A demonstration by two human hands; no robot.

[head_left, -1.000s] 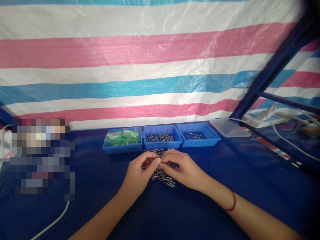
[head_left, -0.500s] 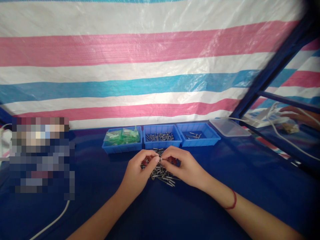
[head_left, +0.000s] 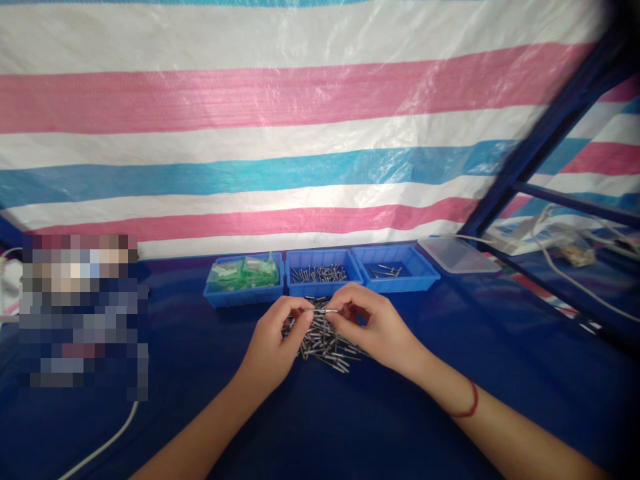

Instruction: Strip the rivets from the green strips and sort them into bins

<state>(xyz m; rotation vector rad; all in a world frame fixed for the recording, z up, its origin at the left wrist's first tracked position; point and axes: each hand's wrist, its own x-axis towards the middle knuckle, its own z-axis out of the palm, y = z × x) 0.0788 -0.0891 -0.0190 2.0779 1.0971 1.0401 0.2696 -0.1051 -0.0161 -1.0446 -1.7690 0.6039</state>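
Rivet pin [head_left: 320, 310] sits pinched between both our hands at the frame's centre: left hand [head_left: 273, 343] closed on one end with thumb and forefinger, right hand [head_left: 373, 323] closed on the other, held level just above the loose pile of pins [head_left: 325, 343]. We judge we are checking or fitting a single pin; the next move calls for a steady fingertip grip so it does not slip back into the pile. Beyond, three blue bins [head_left: 323, 288] stand in a row: green plastic parts [head_left: 244, 272] left, pins in the other two. A clear lid [head_left: 457, 255] lies right. Dark blue surface [head_left: 200, 373]; striped tarpaulin [head_left: 280, 133] behind.
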